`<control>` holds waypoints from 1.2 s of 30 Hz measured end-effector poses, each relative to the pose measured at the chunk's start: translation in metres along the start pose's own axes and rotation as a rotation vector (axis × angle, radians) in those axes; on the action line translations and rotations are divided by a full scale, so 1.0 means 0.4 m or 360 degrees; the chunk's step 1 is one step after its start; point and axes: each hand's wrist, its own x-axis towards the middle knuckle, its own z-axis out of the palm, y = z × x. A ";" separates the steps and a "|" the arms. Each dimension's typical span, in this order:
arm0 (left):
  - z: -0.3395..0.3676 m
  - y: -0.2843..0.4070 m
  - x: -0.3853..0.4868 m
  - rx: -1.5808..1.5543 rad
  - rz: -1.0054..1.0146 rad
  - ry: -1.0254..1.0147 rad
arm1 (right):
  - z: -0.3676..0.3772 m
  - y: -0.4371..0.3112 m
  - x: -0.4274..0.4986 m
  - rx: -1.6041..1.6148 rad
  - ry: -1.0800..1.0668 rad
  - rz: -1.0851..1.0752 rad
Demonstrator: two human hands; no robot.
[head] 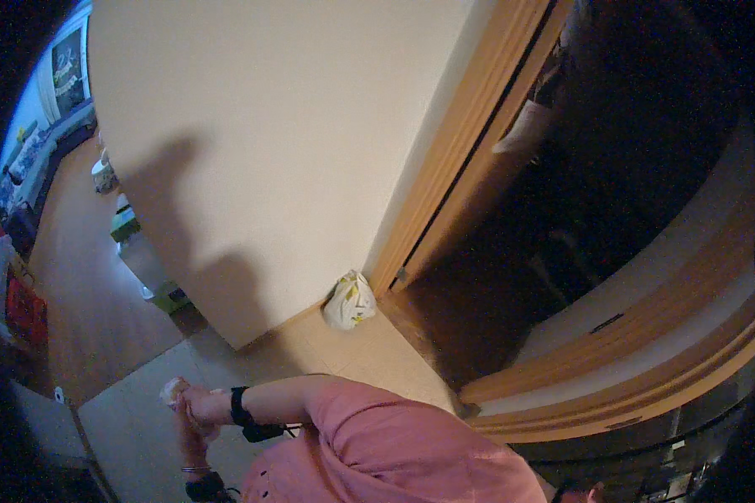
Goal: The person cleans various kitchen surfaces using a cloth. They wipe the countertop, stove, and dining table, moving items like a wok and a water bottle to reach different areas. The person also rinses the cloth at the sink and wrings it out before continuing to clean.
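Observation:
At the lower left, my right hand (pixel 209 407) and my left hand (pixel 194 434) touch and overlap, with a black strap on each wrist and a thin bracelet on the left one. A small pale patch shows at the fingertips; whether it is a held thing or the fingers themselves is unclear. The pink shirt (pixel 402 440) fills the lower middle. Beyond the hands is the grey tiled floor (pixel 132 402). A tied white plastic bag (pixel 350 302) with yellow marks rests on the floor by the wall corner.
A pale wall (pixel 277 157) casts back a dark shadow. Right of it, a wooden door frame (pixel 459 163) borders a dark room. Green-and-white boxes (pixel 126 220) line the wall's far side, near a sofa (pixel 50 151). A red item (pixel 25 311) lies at the left edge.

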 end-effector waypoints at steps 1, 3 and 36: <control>-0.015 0.036 0.015 0.0001 0.0002 -0.0043 | 0.006 -0.004 0.040 -0.0024 0.0024 -0.0012; -0.027 0.110 0.055 -0.0009 -0.0019 -0.0131 | 0.003 -0.022 0.109 -0.0031 0.0050 -0.0023; -0.680 0.442 0.327 0.0082 0.0370 0.1243 | 0.176 -0.229 0.977 -0.1756 -0.1044 -0.0703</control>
